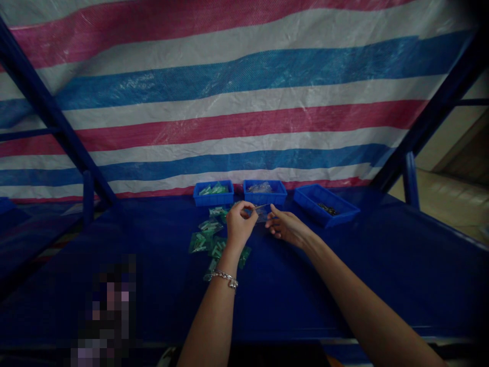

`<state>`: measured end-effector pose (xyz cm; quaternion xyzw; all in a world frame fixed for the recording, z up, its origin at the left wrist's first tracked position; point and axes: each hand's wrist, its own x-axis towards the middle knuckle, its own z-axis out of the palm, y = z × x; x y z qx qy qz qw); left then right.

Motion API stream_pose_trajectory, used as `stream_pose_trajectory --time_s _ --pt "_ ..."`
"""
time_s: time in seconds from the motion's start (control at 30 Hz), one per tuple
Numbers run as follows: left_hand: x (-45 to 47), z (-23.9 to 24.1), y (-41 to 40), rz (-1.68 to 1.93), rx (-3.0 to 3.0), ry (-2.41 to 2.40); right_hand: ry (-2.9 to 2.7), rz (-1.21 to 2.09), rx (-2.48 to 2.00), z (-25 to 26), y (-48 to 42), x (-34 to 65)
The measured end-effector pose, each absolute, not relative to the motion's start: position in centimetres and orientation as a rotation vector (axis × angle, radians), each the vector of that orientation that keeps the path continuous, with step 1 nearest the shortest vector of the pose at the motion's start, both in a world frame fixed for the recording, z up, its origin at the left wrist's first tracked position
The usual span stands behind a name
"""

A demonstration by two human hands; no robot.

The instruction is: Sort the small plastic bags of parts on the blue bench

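My left hand (240,221) is closed in a pinch on a thin, pale, pointed piece (261,206) that sticks out to the right; its kind is too small to make out. Across from its tip, my right hand (286,226) has its fingers apart, with nothing visible in them. Beneath and between the hands lies a clear plastic bag (262,216), partly hidden. Several small green packets (200,242) with light pieces inside lie on the blue table (153,285) to the left of my left hand, some partly behind my wrist.
Along the back edge stand a blue bin of green packets (213,196), a blue bin of clear bags (265,196), and a blue bin with small dark parts (324,209). Blue frame posts (410,178) rise at both sides. A striped tarp (237,120) hangs behind.
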<state>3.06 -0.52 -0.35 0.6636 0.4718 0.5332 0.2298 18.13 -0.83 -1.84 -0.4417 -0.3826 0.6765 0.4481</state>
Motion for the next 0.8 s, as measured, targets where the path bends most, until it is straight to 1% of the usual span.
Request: stream_pose_trajectory --time_s 0.23,0.43,0.57,0.67,0.8 --pt "3.0 -0.7 -0.5 1.412 2.029 1.246 -0.918 1.781 -1.056 -1.8 -0.5 18.4" --pt "2.8 -0.9 -0.3 1.388 2.079 1.223 -0.954 1.715 -1.02 -2.1 -0.6 18.4" --pt "3.0 -1.0 -0.2 1.377 1.938 1.234 -0.974 1.62 -0.992 -2.3 -0.7 18.2" --pt "3.1 -1.3 0.1 1.272 1.75 1.257 -0.995 1.568 -1.008 -2.4 -0.7 18.2" --pt "3.3 -1.7 0.3 1.161 1.637 1.247 -1.034 1.534 -1.038 -2.4 -0.7 18.2"
